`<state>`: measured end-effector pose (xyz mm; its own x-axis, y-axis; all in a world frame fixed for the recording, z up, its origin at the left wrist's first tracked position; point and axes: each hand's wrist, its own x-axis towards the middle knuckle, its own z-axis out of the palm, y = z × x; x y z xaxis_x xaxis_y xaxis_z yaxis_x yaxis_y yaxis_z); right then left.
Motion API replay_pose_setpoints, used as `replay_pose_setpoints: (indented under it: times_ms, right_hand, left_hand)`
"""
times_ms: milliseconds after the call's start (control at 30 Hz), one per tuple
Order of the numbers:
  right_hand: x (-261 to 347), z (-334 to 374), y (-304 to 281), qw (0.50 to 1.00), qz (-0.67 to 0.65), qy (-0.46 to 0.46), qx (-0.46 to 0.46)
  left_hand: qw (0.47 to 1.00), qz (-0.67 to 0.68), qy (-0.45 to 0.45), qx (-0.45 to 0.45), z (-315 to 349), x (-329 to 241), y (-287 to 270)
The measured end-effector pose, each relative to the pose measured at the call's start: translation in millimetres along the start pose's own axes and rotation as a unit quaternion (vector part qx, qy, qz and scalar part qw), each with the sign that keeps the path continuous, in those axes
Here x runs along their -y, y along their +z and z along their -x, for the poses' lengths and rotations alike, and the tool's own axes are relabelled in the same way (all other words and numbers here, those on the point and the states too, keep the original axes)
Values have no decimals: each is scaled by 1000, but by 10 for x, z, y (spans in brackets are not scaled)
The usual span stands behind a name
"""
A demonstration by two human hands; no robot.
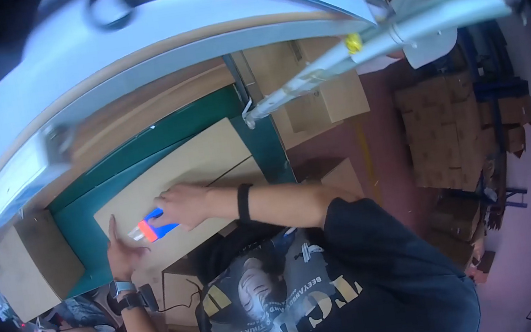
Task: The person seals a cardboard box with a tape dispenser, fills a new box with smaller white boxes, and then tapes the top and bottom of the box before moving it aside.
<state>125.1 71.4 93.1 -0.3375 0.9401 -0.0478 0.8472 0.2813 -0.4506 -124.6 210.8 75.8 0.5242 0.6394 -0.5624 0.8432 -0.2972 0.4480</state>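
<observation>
A long brown cardboard box (209,150) lies slanted on the green tabletop, with a dark seam running across its right part. My right hand (184,203) is closed around a blue and orange hand tool (155,225) over the box's near left part. The tool's pale tip points left; its exact kind I cannot make out. Just left of that tip, my left hand (125,252) rests at the box's left end, index finger stretched out and thumb apart, holding nothing I can see.
An open carton (31,263) stands at the table's left end. Overhead hang a pale shelf edge (187,44) and a slanting wrapped pole (332,61). Another open carton (311,102) sits right of the green tabletop (270,148). Co-workers appear at upper right and lower left; stacked cartons (444,134) stand right.
</observation>
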Motion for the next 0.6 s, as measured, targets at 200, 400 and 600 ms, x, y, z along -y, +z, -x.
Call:
replay_pose_setpoints:
  times_ms: [200, 400, 600]
  right_hand:
    - [-1156, 1990, -721, 997, -63, 50, 13]
    - [-1631, 2882, -825, 993, 45, 111, 13]
    - [-1684, 2557, -535, 996, 50, 67, 3]
  left_hand:
    - [931, -201, 261, -160, 120, -971, 745]
    - [922, -260, 280, -55, -125, -2659, 1567]
    - [858, -371, 356, -3, -295, -2835, 1530]
